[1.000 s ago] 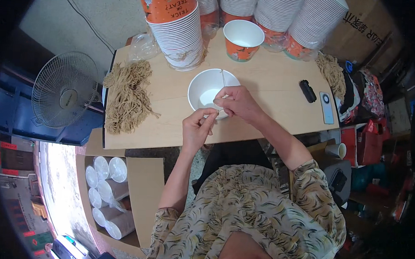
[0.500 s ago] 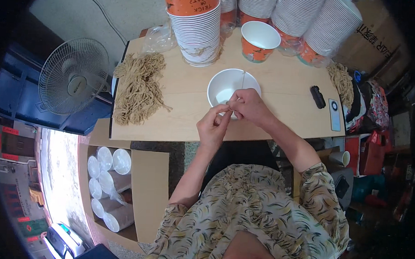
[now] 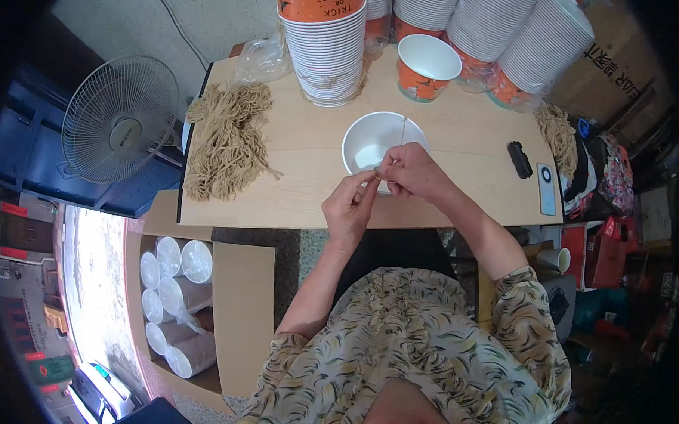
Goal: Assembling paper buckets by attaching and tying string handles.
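A white-lined paper bucket (image 3: 363, 142) stands at the table's near edge in front of me. From its far rim a thin tan cord (image 3: 404, 130) runs across the opening toward my fingers. My right hand (image 3: 416, 172) is closed on this cord above the near right part of the rim. At the near rim, my left hand (image 3: 345, 211) pinches with thumb and fingers, its tips meeting those of the right hand. The short bit of cord between the fingertips is mostly hidden. A heap of tan cords (image 3: 228, 144) lies on the left of the table.
A tall stack of orange buckets (image 3: 326, 58) and a single orange bucket (image 3: 428, 69) stand farther back. More stacks line the far right. A black object (image 3: 519, 159) and a phone (image 3: 547, 191) lie at right. An open carton (image 3: 242, 321) of wrapped cups sits lower left, below a fan (image 3: 122, 122).
Both hands stay together at the near rim; the right hand's fingers have shifted slightly. The whole view has moved a little. The bucket and cord look otherwise the same.
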Demonstrator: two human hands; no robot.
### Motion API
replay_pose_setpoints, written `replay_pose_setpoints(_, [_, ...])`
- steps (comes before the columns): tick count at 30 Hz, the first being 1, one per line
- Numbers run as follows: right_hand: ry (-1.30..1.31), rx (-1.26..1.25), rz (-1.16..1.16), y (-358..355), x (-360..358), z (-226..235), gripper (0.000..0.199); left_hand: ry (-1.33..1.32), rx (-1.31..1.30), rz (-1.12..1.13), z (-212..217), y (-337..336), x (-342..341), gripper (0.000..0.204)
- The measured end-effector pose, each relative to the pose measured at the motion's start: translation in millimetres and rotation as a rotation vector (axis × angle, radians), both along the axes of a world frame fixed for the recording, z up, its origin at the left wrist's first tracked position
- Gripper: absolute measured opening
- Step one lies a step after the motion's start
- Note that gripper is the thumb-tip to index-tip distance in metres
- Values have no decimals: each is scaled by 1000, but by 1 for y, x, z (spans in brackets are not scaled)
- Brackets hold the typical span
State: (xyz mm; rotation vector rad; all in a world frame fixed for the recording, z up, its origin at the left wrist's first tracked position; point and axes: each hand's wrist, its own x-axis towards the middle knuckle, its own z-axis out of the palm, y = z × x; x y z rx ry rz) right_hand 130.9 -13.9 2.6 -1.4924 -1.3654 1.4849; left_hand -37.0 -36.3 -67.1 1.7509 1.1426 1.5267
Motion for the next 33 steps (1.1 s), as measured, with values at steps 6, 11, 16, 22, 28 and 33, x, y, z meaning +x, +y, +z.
replay_pose_setpoints(6, [-54, -59, 49, 4, 5, 4, 16, 8, 108, 1, 1, 0, 4, 26])
replay_pose_setpoints(11, [-25, -83, 73, 4, 6, 9, 16, 3, 118, 27, -3, -2, 4, 24])
replay_pose_setpoints(16, [-8, -104, 64, 7, 7, 2, 16, 2, 103, 12, -3, -5, 4, 20])
replay_pose_setpoints(22, [-36, -103, 120, 10, 11, 3, 16, 14, 95, -26, -5, -3, 2, 12])
replay_pose_setpoints(28, [18, -89, 80, 10, 19, -5, 13, -149, -187, -207, 12, -1, -3, 9])
replay_pose_setpoints(33, [-89, 42, 139, 11, 21, -16, 10, -129, -454, -289, 16, 1, -11, 4])
